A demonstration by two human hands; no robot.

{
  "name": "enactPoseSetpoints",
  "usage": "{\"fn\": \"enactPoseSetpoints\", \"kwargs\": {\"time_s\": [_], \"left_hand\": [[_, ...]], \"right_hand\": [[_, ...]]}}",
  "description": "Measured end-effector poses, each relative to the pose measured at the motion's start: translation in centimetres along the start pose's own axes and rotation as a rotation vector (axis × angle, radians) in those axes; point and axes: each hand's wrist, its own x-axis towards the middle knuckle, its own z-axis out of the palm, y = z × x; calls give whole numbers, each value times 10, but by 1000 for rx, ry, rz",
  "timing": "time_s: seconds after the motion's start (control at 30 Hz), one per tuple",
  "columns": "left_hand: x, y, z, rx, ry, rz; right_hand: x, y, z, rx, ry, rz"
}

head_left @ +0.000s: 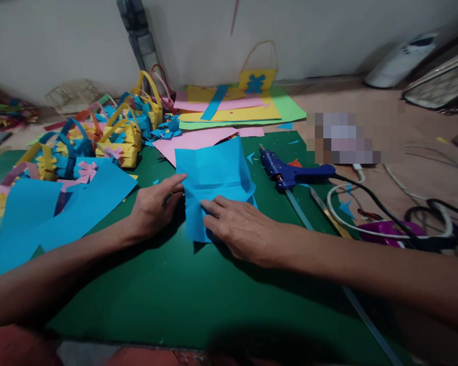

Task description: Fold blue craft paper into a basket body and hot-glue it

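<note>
A creased sheet of blue paper (217, 165) stands partly folded above the green mat, its fold lines showing across the middle. My left hand (152, 208) is at its left edge, with index finger and thumb closed on the paper there. Across the lower front of the sheet lies my right hand (236, 223), its fingers bent and pressed on the fold; the thumb is hidden. Right of the sheet rests a blue hot glue gun (290, 170) with a clear glue stick (299, 208) in it.
Large blue paper pieces (80, 203) lie at left, before several small paper baskets (118, 147). Coloured sheets (236, 114) are stacked at the back. A cutter knife (330, 213), white cable (328, 195) and purple object (389, 231) are at right. Green mat (168, 305) covers the front.
</note>
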Motion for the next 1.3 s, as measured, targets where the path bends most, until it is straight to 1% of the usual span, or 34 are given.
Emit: {"fn": "enactPoseSetpoints", "kwargs": {"time_s": [0.07, 0.17, 0.33, 0.43, 0.6, 0.77, 0.93, 1.13, 1.2, 1.3], "left_hand": [[3, -6, 2, -51, -37, -3], [9, -15, 6, -103, -82, 46], [20, -20, 13, -108, -59, 57], [25, -17, 12, -155, -45, 37], [22, -15, 7, -219, -66, -37], [16, -13, 7, -179, -29, -72], [15, -13, 10, -156, -8, -46], [23, -11, 15, -151, 40, 72], [25, -8, 17, -171, 32, 86], [27, -3, 20, -217, -13, 71]], "right_hand": [[0, 0, 0, -11, -8, 3], [0, 0, 0, -13, -19, 0], [-2, -1, -1, 2, -46, 0], [-4, -2, -4, 9, -53, 56], [3, 3, -15, -16, -36, 183], [18, 5, -31, 7, -164, 230], [22, 7, -28, 0, -164, 195], [25, 6, -28, -89, -168, 91], [22, 4, -27, -133, -150, 65], [14, 2, -22, -209, -98, 3]]}}
